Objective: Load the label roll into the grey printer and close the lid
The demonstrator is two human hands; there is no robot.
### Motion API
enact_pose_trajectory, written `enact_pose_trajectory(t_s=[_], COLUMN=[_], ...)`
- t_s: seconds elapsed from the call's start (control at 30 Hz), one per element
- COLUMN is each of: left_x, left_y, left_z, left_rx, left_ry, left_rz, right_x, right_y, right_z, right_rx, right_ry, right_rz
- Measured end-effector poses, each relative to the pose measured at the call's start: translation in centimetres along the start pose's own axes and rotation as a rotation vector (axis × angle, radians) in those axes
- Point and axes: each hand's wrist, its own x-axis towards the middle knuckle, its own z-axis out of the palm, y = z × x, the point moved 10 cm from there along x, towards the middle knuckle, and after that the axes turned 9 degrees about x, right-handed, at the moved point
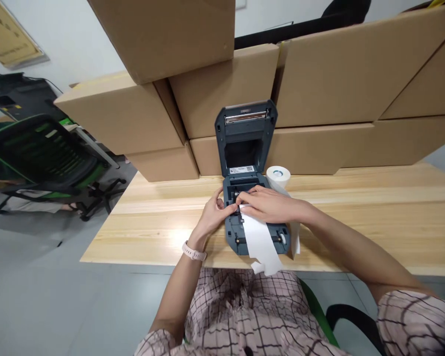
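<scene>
A dark grey label printer [230, 232] stands on the table with its lid [244, 131] raised. My left hand [214, 211] grips the printer's left side, its thumb reaching inside toward the other hand. Over the open compartment lies my right hand [267, 203], fingers bent and pressed together on the white label paper [258, 235]. That strip runs out from beneath the palm, across the printer's front, and ends in a torn edge past the table. Whatever sits under the right fingers is hidden. Right of the lid hinge stands a white paper roll [284, 173], a strip trailing from it.
Brown cardboard boxes [326, 84] are stacked along the back of the wooden table [152, 222]. One box [170, 34] juts out at the upper left. A green and black office chair [48, 153] stands on the floor at left, with someone's foot near it.
</scene>
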Motion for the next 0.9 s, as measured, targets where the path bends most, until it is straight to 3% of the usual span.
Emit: enact_pose_trajectory(t_s=[0.13,0.23,0.4,0.43,0.5,0.6,0.7,0.8,0.9], left_x=[-0.2,-0.5,-0.9,-0.9,-0.9,-0.9,-0.8,-0.8,-0.7], left_y=[1.2,1.8,2.4,2.4,2.5,2.3,1.9,1.3,0.9], left_z=[-0.3,-0.3,-0.2,-0.2,-0.2,-0.2,-0.2,-0.2,-0.3], left_rx=[0.111,0.147,0.141,0.144,0.143,0.113,0.084,0.046,0.024], left_ry=[-0.002,-0.044,-0.091,-0.087,-0.078,-0.070,-0.057,-0.052,-0.042], left_rz=[0.030,0.046,0.057,0.062,0.072,0.069,0.043,0.021,0.010], right_x=[0.1,-1.8,-10.6,-12.5,-15.3,-16.6,-15.0,-13.0,-13.2], right_y=[0.0,-0.4,1.2,2.3,5.9,12.7,17.1,18.2,18.1], right_z=[-0.5,-2.6,-8.9,-9.8,-10.4,-8.8,-5.5,-2.7,-2.2], right_rx=[0.069,0.315,0.718,0.771,0.812,0.750,0.737,0.779,0.761], right_ry=[-0.054,-0.052,0.209,0.278,0.410,0.510,0.425,0.301,0.246], right_rz=[-0.044,-0.137,-0.354,-0.367,-0.256,0.113,0.332,0.354,0.345])
